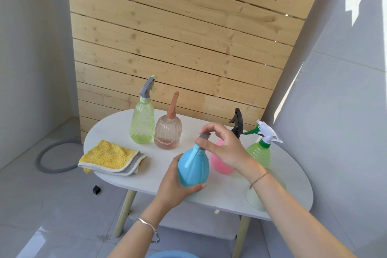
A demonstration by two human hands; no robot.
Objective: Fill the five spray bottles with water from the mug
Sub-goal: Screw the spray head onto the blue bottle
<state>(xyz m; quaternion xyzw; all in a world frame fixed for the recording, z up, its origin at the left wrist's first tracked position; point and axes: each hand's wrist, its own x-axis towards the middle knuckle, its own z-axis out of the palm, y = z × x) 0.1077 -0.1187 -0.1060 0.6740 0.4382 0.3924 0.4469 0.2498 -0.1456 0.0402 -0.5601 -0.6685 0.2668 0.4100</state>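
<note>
The blue spray bottle [193,166] stands near the front edge of the white oval table [117,130], and everything else is placed from it. The left hand [178,184] grips its lower body from the left, fingers wrapped round the back and the thumb across the front near the base. The right hand [225,146] comes in from the right and pinches the grey spray head [204,136] on top of the bottle, with the thumb below and the fingertips curled over it.

Just right of the blue spray bottle, and partly hidden behind the right hand, is a pink bottle [219,165] with a black trigger head [237,121]. Further right stands a green bottle [259,154] with a white and green trigger.

Behind and to the left are a ribbed peach bottle [167,132] and, touching or nearly touching its left side, a pale green bottle [142,124] with a grey trigger.

To the left, near the table's edge, lies a folded yellow cloth [111,158]. To the right, under the right forearm, sits a pale translucent vessel [256,199]. It may be the mug, but the arm covers most of it.

A silver bangle [148,226] circles the left wrist and a red thread [259,178] the right. On the floor left of the blue spray bottle lie a grey ring [41,165] and a small black block [96,190]. A wooden slat wall [178,37] rises behind.
</note>
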